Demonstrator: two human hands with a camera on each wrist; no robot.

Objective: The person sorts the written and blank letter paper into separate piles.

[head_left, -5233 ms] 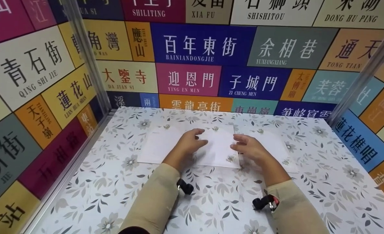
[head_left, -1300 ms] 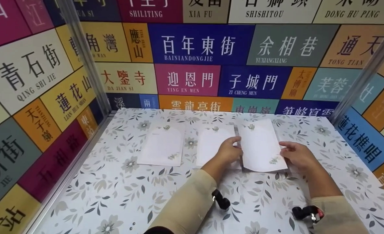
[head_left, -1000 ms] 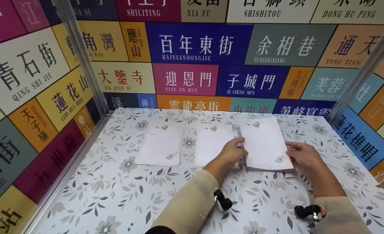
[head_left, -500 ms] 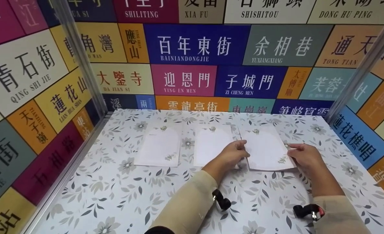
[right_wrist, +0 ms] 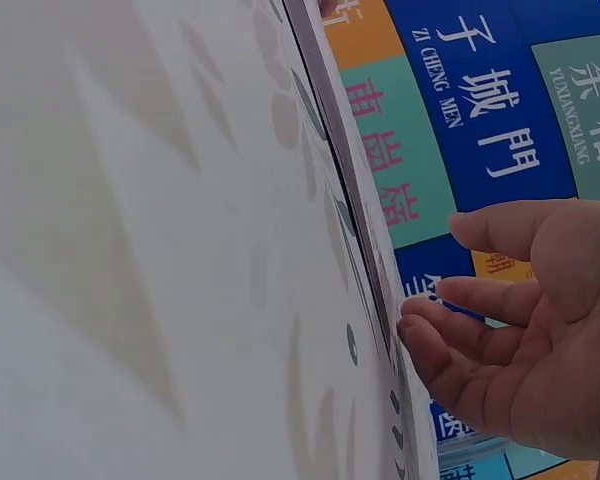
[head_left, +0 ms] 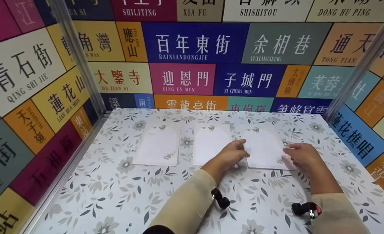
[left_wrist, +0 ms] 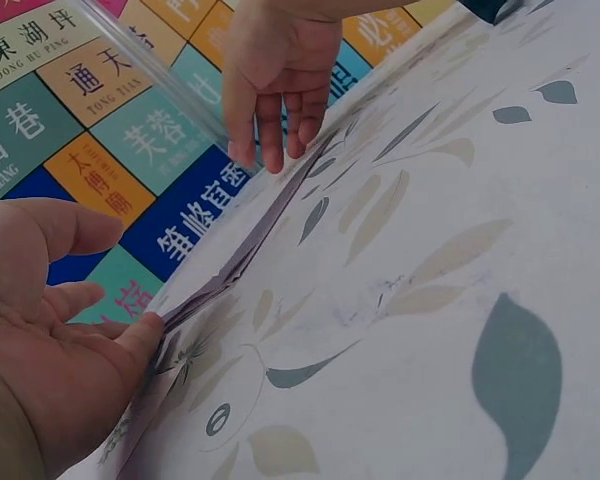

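A thin stack of white letter paper [head_left: 265,149] with small floral prints lies flat on the table at the right of a row. Its layered edge [left_wrist: 235,255] shows in the left wrist view. At its left side is my left hand [head_left: 229,154], fingers loosely spread, with the little finger [left_wrist: 145,330] right at the edge. My right hand [head_left: 304,157] is beside the right side, its loosely bent fingertips [right_wrist: 410,330] close against that edge. Two similar sheets or stacks, one in the middle [head_left: 211,143] and one at the left [head_left: 156,146], lie alongside; my left hand partly covers the middle one.
The table [head_left: 114,195] wears a white cloth printed with grey flowers and leaves. Panels of colourful street-name signs [head_left: 195,42] stand behind and at both sides. Clear corner posts [head_left: 81,61] rise at the back corners. A black wrist camera [head_left: 221,200] hangs at my left sleeve.
The right-hand stack, earlier held up and bowed between both hands, has come down flat onto the table. The fingers have loosened from its sides, and the right hand has shifted slightly.
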